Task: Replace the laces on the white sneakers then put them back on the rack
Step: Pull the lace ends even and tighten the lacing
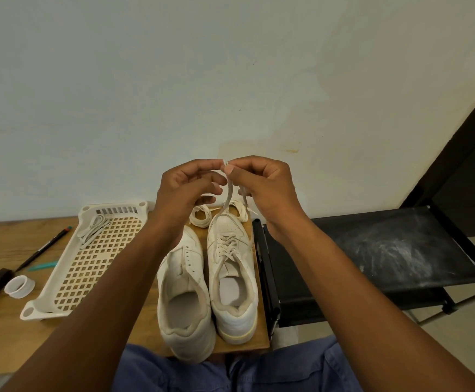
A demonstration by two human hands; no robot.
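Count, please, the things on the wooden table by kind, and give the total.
White sneakers: 2
Lace bundles: 3
Perforated tray: 1
Pens: 2
White tape roll: 1
Total: 9

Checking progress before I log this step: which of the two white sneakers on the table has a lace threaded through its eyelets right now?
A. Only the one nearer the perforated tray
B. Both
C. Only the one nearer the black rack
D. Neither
C: the right sneaker, beside the black rack, shows crossed lacing, its lace rising to both hands, while the left sneaker shows bare eyelets.
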